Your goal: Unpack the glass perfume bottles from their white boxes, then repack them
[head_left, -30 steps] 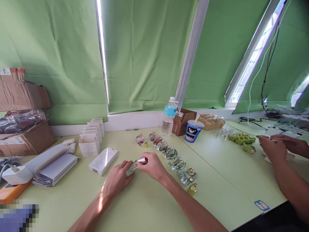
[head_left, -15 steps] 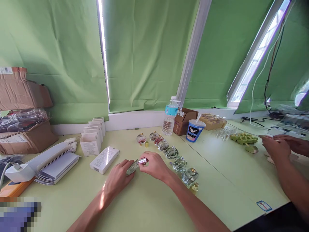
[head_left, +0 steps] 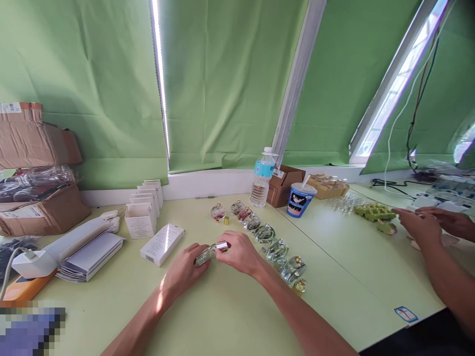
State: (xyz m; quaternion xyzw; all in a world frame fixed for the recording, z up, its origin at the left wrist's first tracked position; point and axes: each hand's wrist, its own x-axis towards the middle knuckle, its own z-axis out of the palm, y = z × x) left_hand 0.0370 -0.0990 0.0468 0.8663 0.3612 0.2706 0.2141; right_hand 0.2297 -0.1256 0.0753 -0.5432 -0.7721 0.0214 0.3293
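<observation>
We found the small bottle point(head_left: 205, 255) lying over the table point(head_left: 230, 316), long axis running near-left to far-right; the left hand point(head_left: 183, 271) gripped its glass body, the right hand point(head_left: 239, 254) pinched the silver cap point(head_left: 221, 245) at the far end.

Small bottle point(head_left: 203, 256) in left hand point(head_left: 183, 272): clear glass, glossy, bright glints. Cap point(head_left: 221, 245) pinched by right hand point(head_left: 239, 254): silver, polished, metal by the look. Row of bottles point(head_left: 265, 233) at 2 o'clock from the hands: same clear shiny glass, gold-toned tops. Table point(head_left: 230, 316): pale green, smooth, matt with faint sheen. White carton point(head_left: 162, 244) at 10 o'clock: smooth card, slight gloss where sunlit. Boxes point(head_left: 40, 215) at 9 o'clock: brown cardboard, rough, matt, creased; between them, crinkled clear plastic film point(head_left: 37, 180), shiny. Water bottle point(head_left: 261, 185) at 1 o'clock: thin clear plastic, glossy blue label. Cup point(head_left: 299, 199) beside it: printed, satin finish, material unclear. Blinds point(head_left: 230, 84) at 12 o'clock: green cloth, matt, lightly creased.
</observation>
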